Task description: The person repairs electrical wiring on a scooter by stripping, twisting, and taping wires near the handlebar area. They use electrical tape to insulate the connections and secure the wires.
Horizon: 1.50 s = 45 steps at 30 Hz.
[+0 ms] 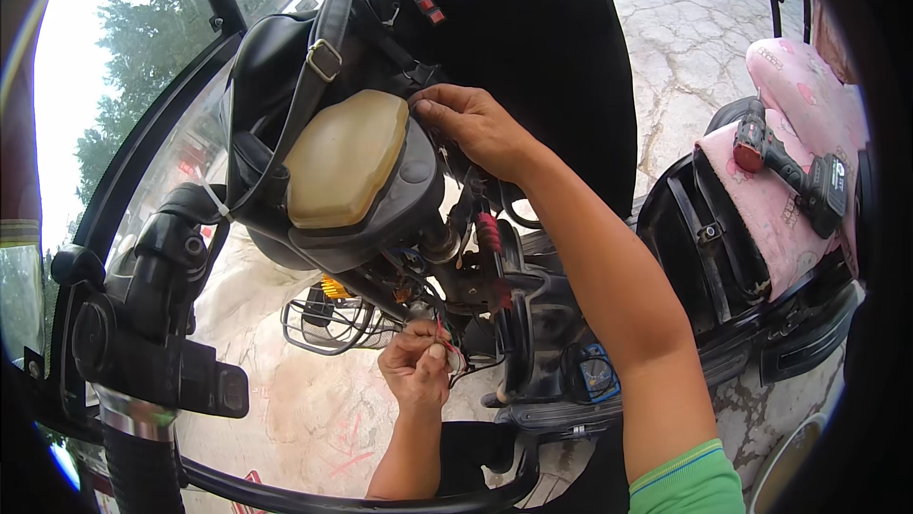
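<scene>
My left hand is low in the middle, under the scooter's steering column. Its thumb and fingers are pinched together on a thin red wire, among other loose wires. Higher up, my right hand touches the upper right edge of the instrument panel, its thumb and forefinger closed. Whatever lies between those fingertips is hidden. A yellowed clear cover sits on top of the panel. Beneath the panel, more wires hang around the column.
A blue multimeter rests on the black footboard. On the pink seat lies a cordless drill. A black handlebar grip stands at lower left, and a strapped black bag sits behind the panel. A wire basket shows below.
</scene>
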Each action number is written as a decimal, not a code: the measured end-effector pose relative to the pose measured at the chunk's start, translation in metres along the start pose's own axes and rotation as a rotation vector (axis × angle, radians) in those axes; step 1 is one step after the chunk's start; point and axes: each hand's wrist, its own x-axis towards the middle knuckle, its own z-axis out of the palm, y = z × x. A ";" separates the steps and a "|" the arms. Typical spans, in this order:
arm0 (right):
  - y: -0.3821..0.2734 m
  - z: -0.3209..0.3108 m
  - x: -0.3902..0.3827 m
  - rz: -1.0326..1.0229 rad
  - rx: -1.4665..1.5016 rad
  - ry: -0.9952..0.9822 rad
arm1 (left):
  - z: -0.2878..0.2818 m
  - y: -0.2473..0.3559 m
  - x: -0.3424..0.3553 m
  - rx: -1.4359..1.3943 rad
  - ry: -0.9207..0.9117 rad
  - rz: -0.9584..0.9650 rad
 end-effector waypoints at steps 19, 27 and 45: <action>-0.018 0.011 0.007 0.189 -0.028 0.178 | 0.004 -0.001 -0.002 0.024 -0.120 -0.046; -0.032 0.007 0.015 0.279 -0.301 0.098 | 0.009 -0.001 -0.002 0.032 -0.101 -0.050; -0.023 0.016 0.012 0.292 -0.044 0.201 | 0.014 -0.002 0.000 0.015 -0.109 -0.049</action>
